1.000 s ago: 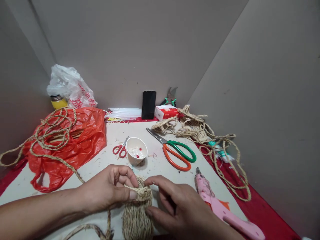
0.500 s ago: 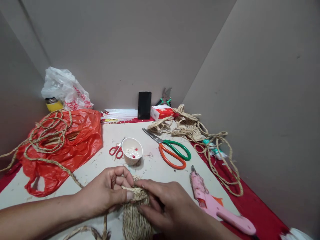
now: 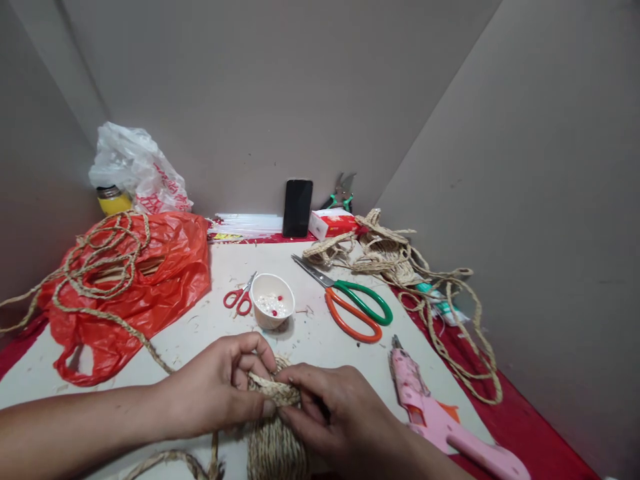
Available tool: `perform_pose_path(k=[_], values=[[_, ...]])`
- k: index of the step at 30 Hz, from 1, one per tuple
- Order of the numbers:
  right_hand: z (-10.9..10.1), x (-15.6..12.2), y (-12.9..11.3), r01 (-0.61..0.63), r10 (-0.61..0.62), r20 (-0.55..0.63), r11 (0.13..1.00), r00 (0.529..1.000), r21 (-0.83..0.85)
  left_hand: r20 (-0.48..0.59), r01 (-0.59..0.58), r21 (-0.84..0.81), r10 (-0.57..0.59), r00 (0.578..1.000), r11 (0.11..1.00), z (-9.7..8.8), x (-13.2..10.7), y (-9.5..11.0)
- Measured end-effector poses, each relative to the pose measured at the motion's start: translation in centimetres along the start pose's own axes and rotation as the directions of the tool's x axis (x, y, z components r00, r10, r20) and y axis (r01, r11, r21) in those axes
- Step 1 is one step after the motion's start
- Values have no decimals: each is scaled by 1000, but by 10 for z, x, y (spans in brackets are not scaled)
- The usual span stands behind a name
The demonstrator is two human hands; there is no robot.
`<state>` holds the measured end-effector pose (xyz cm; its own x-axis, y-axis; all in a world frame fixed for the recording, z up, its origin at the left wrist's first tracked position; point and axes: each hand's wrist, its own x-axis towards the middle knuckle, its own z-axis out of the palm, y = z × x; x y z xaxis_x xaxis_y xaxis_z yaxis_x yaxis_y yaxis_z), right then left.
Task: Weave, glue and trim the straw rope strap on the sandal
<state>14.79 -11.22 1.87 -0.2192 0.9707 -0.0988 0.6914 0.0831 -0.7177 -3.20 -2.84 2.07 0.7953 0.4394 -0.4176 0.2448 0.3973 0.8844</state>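
Observation:
A woven piece of braided straw cord (image 3: 277, 445), ribbed and tan, stands at the bottom middle, close to me. My left hand (image 3: 233, 387) grips its upper edge from the left, the thumb pressed on the braid and the fingers curled behind. From the right, my right hand (image 3: 333, 407) pinches the same braided edge between thumb and fingers. The fingertips of both hands nearly meet there, and they partly cover the braid. A loose length of braided cord (image 3: 130, 330) runs from the left and passes behind my left forearm.
A paper cup (image 3: 273, 301) of beads stands ahead, with small red scissors (image 3: 239, 299) on its left. Large scissors (image 3: 354, 303) and a pink glue gun (image 3: 440, 420) lie right. Cord coils cover a red plastic bag (image 3: 175, 267). A phone (image 3: 297, 208) leans on the back wall.
The view has shifted slightly, so the table things appear a little further right. My left thumb has moved slightly down along the braid; both hands still hold the woven piece.

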Motion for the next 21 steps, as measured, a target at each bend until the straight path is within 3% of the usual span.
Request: perform_pose_path(k=[6,13,18,21], values=[[4,0,4,-23,23,-13,1000,1000,19,-20,12,85,-11,1000,996,2,0,-5],[0,1,-4,-74,72,28,995,997,70,15,71,100,-73,997,992,0,-1,4],[-6,0,-7,-131,98,135,954,986,269,66,84,95,-90,994,992,-2,-1,9],[-7,-1,-3,-153,64,197,862,978,483,80,68,98,-76,994,993,-2,-2,7]])
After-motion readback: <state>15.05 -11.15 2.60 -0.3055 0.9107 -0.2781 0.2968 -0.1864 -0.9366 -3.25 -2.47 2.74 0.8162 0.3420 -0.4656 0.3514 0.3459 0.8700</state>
